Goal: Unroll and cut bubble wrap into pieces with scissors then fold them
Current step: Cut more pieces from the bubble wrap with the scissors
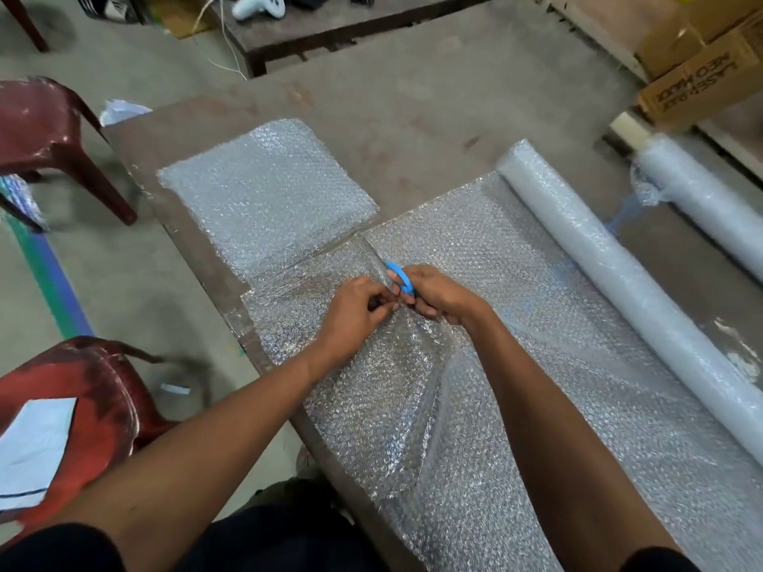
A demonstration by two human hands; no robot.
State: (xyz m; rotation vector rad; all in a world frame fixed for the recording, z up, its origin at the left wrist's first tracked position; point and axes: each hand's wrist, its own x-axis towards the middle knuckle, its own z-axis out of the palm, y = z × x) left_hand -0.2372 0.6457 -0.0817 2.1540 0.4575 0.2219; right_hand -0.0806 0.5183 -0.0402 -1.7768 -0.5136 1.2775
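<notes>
The person is cutting the unrolled bubble wrap (pixel 516 282) on the table (pixel 413 130) w/ blue scissors (pixel 399 278); I think the cut could be going crooked, bc the sheet is wrinkling near the blades. The right hand (pixel 437 293) is closing round the handles, the left hand (pixel 355 309) is pinching the sheet beside it, both arms reaching forward.

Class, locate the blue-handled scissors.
In the head view, the blue-handled scissors sit mid-frame in the right hand, over the unrolled bubble wrap sheet.

Bare table (pixel 433 130) beyond; roll (pixel 611 274) blocks right.
</notes>
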